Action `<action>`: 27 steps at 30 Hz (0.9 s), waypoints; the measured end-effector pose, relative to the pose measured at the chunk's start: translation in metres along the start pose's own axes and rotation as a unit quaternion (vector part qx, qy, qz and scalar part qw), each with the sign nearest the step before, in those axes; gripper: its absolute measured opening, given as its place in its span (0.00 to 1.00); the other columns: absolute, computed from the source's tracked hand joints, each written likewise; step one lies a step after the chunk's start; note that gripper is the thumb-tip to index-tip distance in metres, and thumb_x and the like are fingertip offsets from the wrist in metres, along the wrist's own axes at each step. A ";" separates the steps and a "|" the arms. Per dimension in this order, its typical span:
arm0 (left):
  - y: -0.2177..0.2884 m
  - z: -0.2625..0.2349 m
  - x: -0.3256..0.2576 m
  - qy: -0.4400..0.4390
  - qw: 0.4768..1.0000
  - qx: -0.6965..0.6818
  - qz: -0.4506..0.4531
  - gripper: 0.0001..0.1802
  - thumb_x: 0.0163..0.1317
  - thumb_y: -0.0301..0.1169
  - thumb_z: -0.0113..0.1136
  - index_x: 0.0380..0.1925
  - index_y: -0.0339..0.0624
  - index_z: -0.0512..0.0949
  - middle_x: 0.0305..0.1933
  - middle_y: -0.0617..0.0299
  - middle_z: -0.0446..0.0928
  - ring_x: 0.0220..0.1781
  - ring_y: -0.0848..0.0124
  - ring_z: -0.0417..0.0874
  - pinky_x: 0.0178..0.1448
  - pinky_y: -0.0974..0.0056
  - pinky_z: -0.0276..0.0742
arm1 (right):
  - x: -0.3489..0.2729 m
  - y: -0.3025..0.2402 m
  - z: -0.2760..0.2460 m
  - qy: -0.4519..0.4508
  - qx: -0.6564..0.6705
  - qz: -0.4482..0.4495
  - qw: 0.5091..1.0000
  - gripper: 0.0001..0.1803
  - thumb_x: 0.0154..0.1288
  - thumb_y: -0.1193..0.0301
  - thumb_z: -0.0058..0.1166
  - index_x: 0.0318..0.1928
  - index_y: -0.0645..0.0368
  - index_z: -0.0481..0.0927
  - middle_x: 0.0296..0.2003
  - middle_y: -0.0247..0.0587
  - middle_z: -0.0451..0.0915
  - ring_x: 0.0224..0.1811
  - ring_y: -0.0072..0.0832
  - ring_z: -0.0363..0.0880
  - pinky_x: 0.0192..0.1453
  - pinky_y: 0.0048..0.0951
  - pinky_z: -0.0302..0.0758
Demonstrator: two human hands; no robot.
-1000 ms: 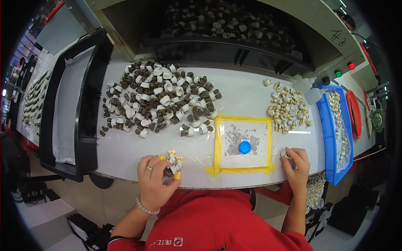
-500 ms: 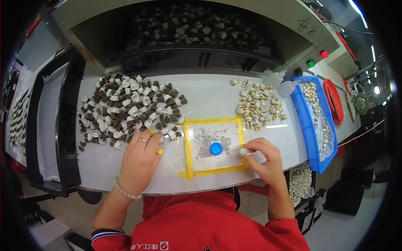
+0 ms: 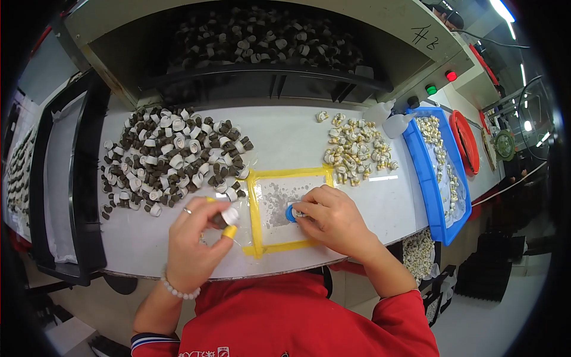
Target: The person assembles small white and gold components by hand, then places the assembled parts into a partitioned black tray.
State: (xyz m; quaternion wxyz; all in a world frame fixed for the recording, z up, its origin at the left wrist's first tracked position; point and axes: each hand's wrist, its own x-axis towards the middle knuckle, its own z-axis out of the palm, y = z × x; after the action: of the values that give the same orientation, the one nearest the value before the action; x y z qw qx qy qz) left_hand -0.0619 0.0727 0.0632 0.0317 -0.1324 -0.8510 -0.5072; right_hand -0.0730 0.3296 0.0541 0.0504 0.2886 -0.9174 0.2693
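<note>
Between the yellow-covered thumb and fingertip of my left hand is a small white-and-dark-brown capped piece, slightly blurred and lifted off the heap. My right hand pinches a small white-and-gold piece against the blue round cap, and its fingers partly hide both. The cap lies inside a yellow tape frame on the white table, beside wet grey spots. A heap of white-and-brown pieces spreads beyond my left hand. Beyond my right hand lies a smaller heap of white-and-gold pieces.
At the left stands a black tray with a pale liner. A blue tray of white-and-gold pieces sits at the right, near two squeeze bottles. Across the back, a black bin full of brown-and-white pieces rests under a shelf with red and green buttons.
My left hand has drawn back from the heap with a white-and-brown piece. My right hand has moved left, bringing its white-and-gold piece onto the blue cap. The view has shifted slightly.
</note>
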 end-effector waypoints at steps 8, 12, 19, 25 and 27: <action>-0.005 0.045 -0.039 -0.040 0.870 -0.474 -0.130 0.18 0.55 0.08 0.55 0.47 0.29 0.75 0.46 0.57 0.71 0.47 0.66 0.81 0.56 0.65 0.80 | -0.002 -0.004 -0.004 0.008 0.096 0.056 0.994 0.12 0.50 0.77 0.62 0.39 0.62 0.82 0.33 0.40 0.78 0.35 0.34 0.77 0.38 0.32 0.75; -0.008 0.055 -0.044 -0.045 0.845 -0.502 -0.177 0.20 0.55 0.09 0.55 0.49 0.28 0.74 0.48 0.55 0.73 0.50 0.66 0.80 0.56 0.64 0.80 | -0.012 -0.007 -0.005 0.020 0.232 0.146 0.962 0.12 0.54 0.78 0.62 0.42 0.62 0.83 0.35 0.40 0.80 0.36 0.26 0.77 0.38 0.26 0.74; -0.014 0.064 -0.044 -0.052 0.862 -0.484 -0.140 0.20 0.55 0.09 0.56 0.49 0.30 0.74 0.48 0.55 0.74 0.50 0.66 0.80 0.56 0.65 0.80 | -0.017 -0.016 -0.002 0.015 0.330 0.150 0.932 0.13 0.54 0.78 0.63 0.42 0.63 0.83 0.37 0.42 0.80 0.37 0.28 0.77 0.43 0.26 0.73; -0.013 0.067 -0.045 -0.048 0.871 -0.474 -0.121 0.20 0.54 0.09 0.57 0.49 0.30 0.75 0.47 0.55 0.75 0.49 0.67 0.81 0.54 0.66 0.80 | -0.016 -0.026 -0.002 -0.014 0.357 0.147 0.922 0.14 0.54 0.78 0.63 0.43 0.63 0.83 0.37 0.43 0.81 0.41 0.30 0.79 0.45 0.27 0.74; -0.015 0.067 -0.046 -0.049 0.874 -0.470 -0.114 0.20 0.54 0.09 0.57 0.49 0.30 0.75 0.48 0.55 0.74 0.49 0.67 0.80 0.54 0.66 0.80 | -0.015 -0.027 -0.001 -0.020 0.351 0.135 0.926 0.14 0.54 0.78 0.62 0.44 0.63 0.83 0.37 0.43 0.81 0.41 0.30 0.79 0.45 0.27 0.74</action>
State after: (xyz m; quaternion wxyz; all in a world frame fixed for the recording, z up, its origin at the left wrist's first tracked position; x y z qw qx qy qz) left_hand -0.0162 0.1158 0.0093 -0.1338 -0.0582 -0.5221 -0.8403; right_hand -0.0457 0.3194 0.0639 -0.1097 0.1667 -0.7951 0.5727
